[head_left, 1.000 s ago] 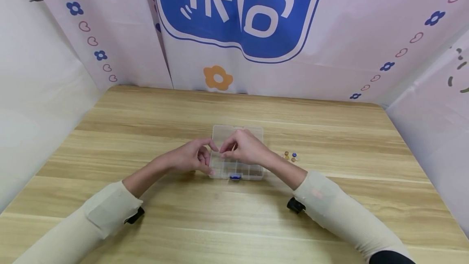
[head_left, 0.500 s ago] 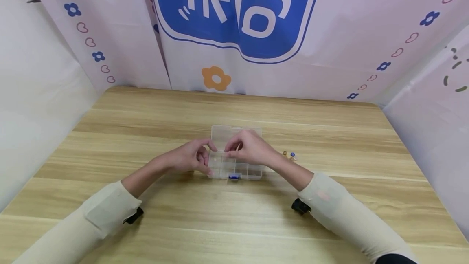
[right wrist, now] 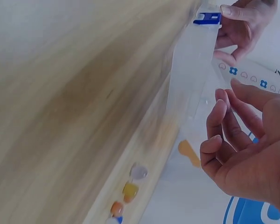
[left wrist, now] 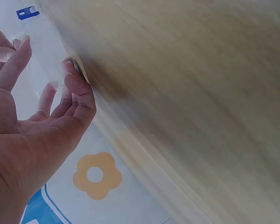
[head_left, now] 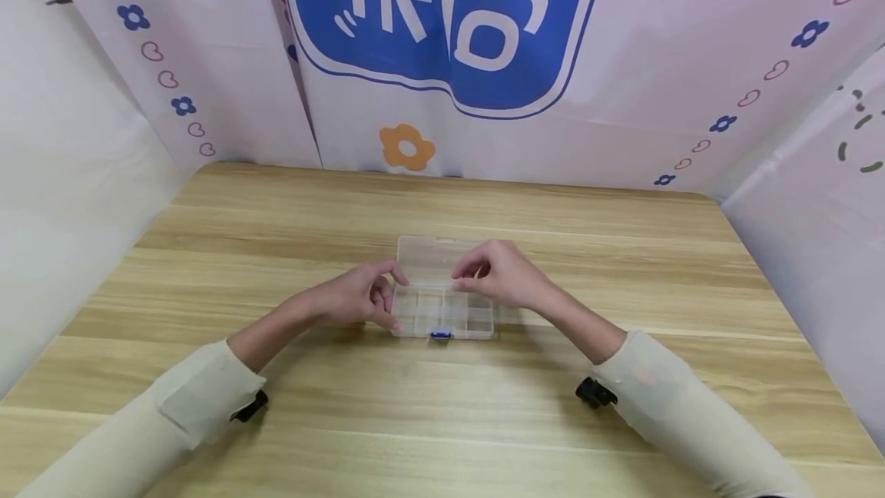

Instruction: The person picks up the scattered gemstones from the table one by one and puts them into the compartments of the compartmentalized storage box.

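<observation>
A clear plastic compartment box (head_left: 442, 312) lies on the table with its lid (head_left: 423, 256) raised at the back and a blue latch (head_left: 440, 335) in front. My left hand (head_left: 356, 296) grips the box's left end, thumb at the front corner and index finger at the back edge. Over the back row of compartments is my right hand (head_left: 506, 275), its fingers bent and thumb close to the index fingertip. Whether something tiny sits between those fingertips cannot be made out. In the right wrist view small beads lie on the table: a clear bead (right wrist: 139, 171), a yellow bead (right wrist: 129, 189) and an orange bead (right wrist: 116, 208).
Both hands work on a wood-grain table (head_left: 332, 421). A white cloth backdrop with an orange flower (head_left: 407, 147) and a blue sign (head_left: 442, 21) hangs behind the table. In the head view the right hand and forearm cover the spot with the beads.
My right hand has moved rightward along the back row of compartments, uncovering the left ones and hiding the beads in the head view. The left hand keeps its grip on the box.
</observation>
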